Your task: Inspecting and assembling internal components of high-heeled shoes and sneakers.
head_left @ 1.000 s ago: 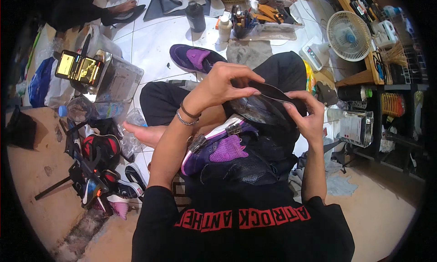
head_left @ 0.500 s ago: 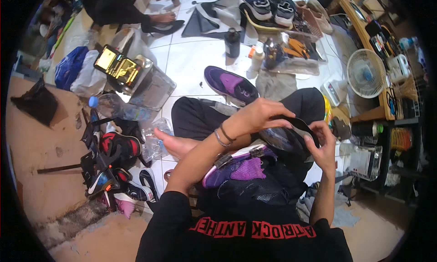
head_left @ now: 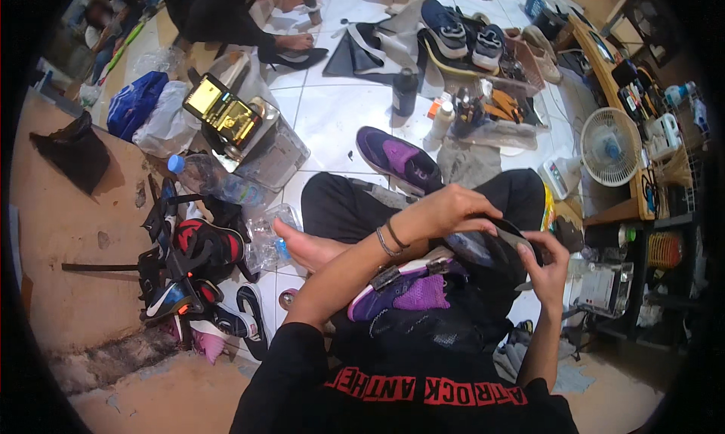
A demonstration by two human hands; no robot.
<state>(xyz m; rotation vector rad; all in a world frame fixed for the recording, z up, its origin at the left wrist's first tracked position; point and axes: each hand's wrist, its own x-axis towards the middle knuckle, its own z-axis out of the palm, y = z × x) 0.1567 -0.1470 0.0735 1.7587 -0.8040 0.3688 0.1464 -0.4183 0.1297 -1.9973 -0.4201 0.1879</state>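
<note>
Between my hands, above my lap, is a thin, curved black piece (head_left: 519, 245) with a greyish inner face. My left hand (head_left: 453, 213), with bands round its wrist, pinches its left end. My right hand (head_left: 549, 266) grips the right end between thumb and fingers. Whether it is an insole or part of a shoe I cannot tell. Below my left forearm, a purple sneaker (head_left: 414, 294) lies in my lap with dark clips (head_left: 387, 276) along its pale sole edge. Its mate-like purple shoe (head_left: 398, 156) rests on the tiles beyond my legs.
Shoes are piled at left, a red-black sneaker (head_left: 209, 241) among them, near a plastic bottle (head_left: 202, 176). Ahead are a yellow lamp (head_left: 223, 111), dark bottle (head_left: 405, 93) and tool tray (head_left: 498, 134). A fan (head_left: 610, 147) stands right. Another person's foot (head_left: 293, 41) is at the far side.
The whole view has shifted, so the floor things appear farther right and lower. Both hands still hold the black piece, which now looks more tilted and narrower.
</note>
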